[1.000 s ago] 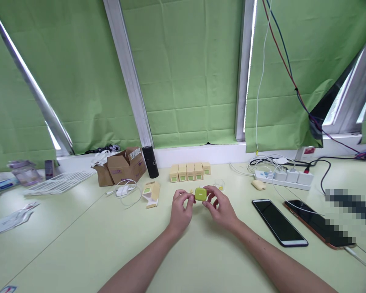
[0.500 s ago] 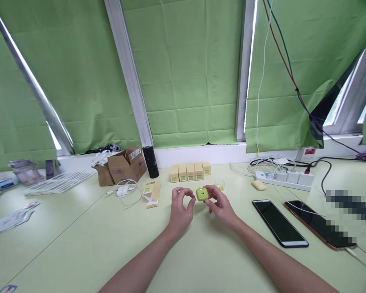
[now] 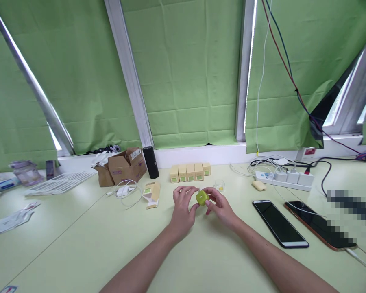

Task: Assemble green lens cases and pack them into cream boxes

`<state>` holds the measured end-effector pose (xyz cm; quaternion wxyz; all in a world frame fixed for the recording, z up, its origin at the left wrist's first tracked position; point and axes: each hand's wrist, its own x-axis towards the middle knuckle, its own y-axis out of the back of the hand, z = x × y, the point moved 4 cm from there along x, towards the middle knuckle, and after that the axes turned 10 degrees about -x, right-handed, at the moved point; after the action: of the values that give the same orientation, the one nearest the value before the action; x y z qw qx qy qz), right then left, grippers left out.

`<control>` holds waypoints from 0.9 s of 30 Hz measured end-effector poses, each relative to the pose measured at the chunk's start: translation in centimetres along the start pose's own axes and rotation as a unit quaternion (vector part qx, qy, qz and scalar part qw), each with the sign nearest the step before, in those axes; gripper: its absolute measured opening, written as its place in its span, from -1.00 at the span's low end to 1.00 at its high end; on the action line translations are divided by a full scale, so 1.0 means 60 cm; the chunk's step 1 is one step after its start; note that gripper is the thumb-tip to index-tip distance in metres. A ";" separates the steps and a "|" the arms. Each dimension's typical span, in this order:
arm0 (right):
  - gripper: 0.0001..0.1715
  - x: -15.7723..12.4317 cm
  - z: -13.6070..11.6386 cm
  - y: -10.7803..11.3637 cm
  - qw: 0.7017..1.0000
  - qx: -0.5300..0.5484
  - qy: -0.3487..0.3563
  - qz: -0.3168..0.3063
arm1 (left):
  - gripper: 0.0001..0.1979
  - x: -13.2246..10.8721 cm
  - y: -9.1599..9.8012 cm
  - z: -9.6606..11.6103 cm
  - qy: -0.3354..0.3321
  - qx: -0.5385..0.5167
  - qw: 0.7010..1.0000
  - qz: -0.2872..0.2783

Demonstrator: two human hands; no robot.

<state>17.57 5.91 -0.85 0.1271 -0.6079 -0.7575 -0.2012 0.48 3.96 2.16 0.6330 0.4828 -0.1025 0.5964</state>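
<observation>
A small yellow-green square object with rounded corners [image 3: 202,197] is held just above the table by my right hand [image 3: 221,208], whose thumb and fingers close on its right side. On its left is my left hand [image 3: 184,209], with thumb and fingers apart and curved toward the object; the fingertips are at or near its edge, and contact is unclear. Behind the hands stands a row of several small tan boxes [image 3: 190,172]. A clear plastic piece [image 3: 219,185] lies just behind my right hand. An opened tan box [image 3: 151,194] rests left of my left hand.
Right: two phones [image 3: 279,223] [image 3: 319,224], a beige rounded item [image 3: 258,185] and a power strip [image 3: 283,180] with cables. Left: a cardboard box [image 3: 127,166], black cylinder [image 3: 151,162], white charger with cable [image 3: 124,190], white keyboard [image 3: 61,182] and papers [image 3: 14,219].
The yellow-green object has turned in my right hand and sits slightly lower. The fingers of my left hand have spread and moved closer to it.
</observation>
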 end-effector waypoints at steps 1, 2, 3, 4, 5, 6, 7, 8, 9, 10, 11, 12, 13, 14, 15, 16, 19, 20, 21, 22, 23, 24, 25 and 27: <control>-0.53 0.000 0.000 -0.001 1.000 0.004 -0.002 -0.001 | -0.48 -0.001 -0.001 0.002 -0.009 0.008 1.000 -0.008; -0.53 0.000 0.001 -0.001 1.000 0.005 -0.005 -0.003 | -0.45 -0.002 -0.002 0.004 -0.017 0.014 1.000 -0.017; -0.53 0.000 0.001 -0.002 1.000 0.004 -0.006 -0.004 | -0.42 -0.003 -0.003 0.006 -0.023 0.018 0.999 -0.026; -0.54 0.000 0.000 -0.003 1.000 0.002 -0.008 -0.006 | -0.40 -0.004 -0.004 0.007 -0.027 0.020 0.999 -0.036; -0.55 0.000 0.000 -0.003 1.000 -0.001 -0.009 -0.007 | -0.37 -0.004 -0.006 0.008 -0.031 0.020 0.998 -0.046; -0.55 -0.001 -0.001 -0.004 1.000 -0.005 -0.011 -0.007 | -0.36 -0.005 -0.007 0.008 -0.035 0.018 0.998 -0.055; -0.55 -0.001 -0.002 -0.004 1.000 -0.009 -0.012 -0.005 | -0.35 -0.005 -0.008 0.009 -0.038 0.015 0.997 -0.063; -0.55 -0.001 -0.002 -0.005 1.000 -0.013 -0.013 -0.003 | -0.36 -0.005 -0.009 0.009 -0.039 0.011 0.997 -0.070; -0.53 -0.001 -0.003 -0.005 1.000 -0.018 -0.015 0.000 | -0.38 -0.005 -0.009 0.009 -0.039 0.008 0.997 -0.072; -0.51 -0.002 -0.003 -0.005 1.000 -0.021 -0.016 0.002 | -0.40 -0.004 -0.009 0.009 -0.036 0.005 0.997 -0.070; -0.49 -0.002 -0.003 -0.005 1.000 -0.023 -0.018 0.005 | -0.43 -0.003 -0.008 0.008 -0.031 0.001 0.998 -0.063; -0.47 -0.002 -0.002 -0.004 1.000 -0.023 -0.020 0.009 | -0.45 -0.002 -0.007 0.007 -0.024 -0.005 0.998 -0.053; -0.46 -0.001 -0.001 -0.004 0.999 -0.021 -0.021 0.014 | -0.47 -0.001 -0.006 0.006 -0.016 -0.014 0.999 -0.041; -0.45 -0.001 0.000 -0.003 0.999 -0.019 -0.023 0.021 | -0.49 0.001 -0.004 0.004 -0.005 -0.026 0.999 -0.028; -0.45 -0.001 0.002 -0.002 0.999 -0.017 -0.025 0.029 | -0.51 0.003 -0.003 0.001 0.008 -0.040 0.999 -0.017; -0.47 0.000 0.004 0.000 0.999 -0.019 -0.028 0.040 | -0.53 0.004 -0.003 -0.002 0.023 -0.055 0.998 -0.007; -0.57 0.000 0.013 0.005 0.995 -0.054 -0.037 0.074 | -0.56 0.006 0.000 -0.018 0.083 -0.095 0.991 0.033; -0.63 0.000 0.016 0.006 0.993 -0.071 -0.040 0.083 | -0.56 0.006 0.001 -0.024 0.102 -0.105 0.988 0.047; -0.70 -0.001 0.019 0.007 0.991 -0.089 -0.041 0.090 | -0.56 0.006 0.002 -0.030 0.118 -0.115 0.985 0.059; -0.77 -0.001 0.022 0.007 0.989 -0.106 -0.041 0.093 | -0.56 0.007 0.003 -0.035 0.130 -0.124 0.981 0.068; -0.84 -0.002 0.025 0.007 0.987 -0.123 -0.040 0.095 | -0.57 0.007 0.003 -0.040 0.138 -0.133 0.979 0.074; -0.90 -0.003 0.028 0.007 0.985 -0.140 -0.038 0.093 | -0.57 0.008 0.004 -0.045 0.143 -0.143 0.976 0.079; -0.94 -0.004 0.030 0.007 0.983 -0.157 -0.038 0.088 | -0.57 0.009 0.004 -0.050 0.147 -0.153 0.974 0.082; -0.91 -0.005 0.036 0.004 0.978 -0.192 -0.044 0.064 | -0.58 0.011 0.005 -0.059 0.156 -0.178 0.968 0.087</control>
<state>17.99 6.71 -2.84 -0.0123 -0.6762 -0.6695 -0.3073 -1.20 6.93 0.94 0.6628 0.2528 -0.1484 0.6891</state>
